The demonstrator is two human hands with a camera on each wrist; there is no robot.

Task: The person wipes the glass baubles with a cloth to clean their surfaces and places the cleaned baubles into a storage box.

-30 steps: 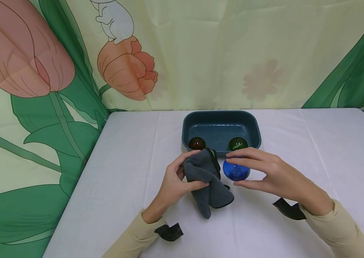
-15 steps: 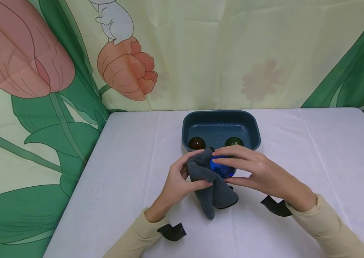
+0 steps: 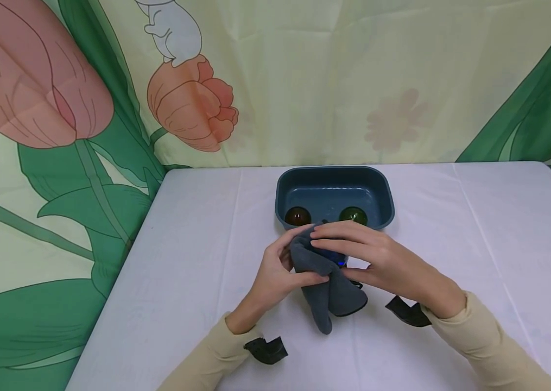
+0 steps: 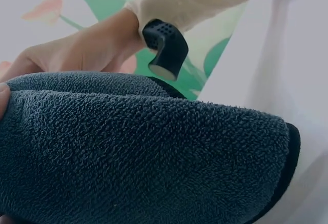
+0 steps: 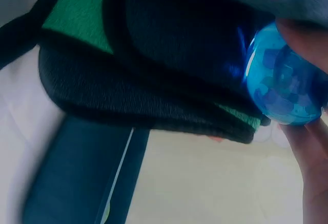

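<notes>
My left hand (image 3: 277, 271) grips a grey-blue microfibre cloth (image 3: 324, 266) with black edging, its thumb across the front fold. The cloth's lower end hangs over the white table. My right hand (image 3: 382, 255) holds a clear blue ball (image 5: 282, 75) between its fingers and thumb, against the cloth. In the head view the ball is mostly hidden by cloth and fingers. The right wrist view shows it at the cloth's dark underside, near a green patch (image 5: 82, 14). The left wrist view is largely filled by the fluffy cloth (image 4: 143, 152).
A dark blue tray (image 3: 334, 201) stands just behind the hands. In its near side lie a dark amber ball (image 3: 298, 216) and a green ball (image 3: 353, 214). A printed curtain (image 3: 304, 81) hangs behind the white-covered table (image 3: 207, 244).
My right hand has moved left with the blue ball, from beside the cloth into its fold. My left hand has shifted slightly right with the cloth.
</notes>
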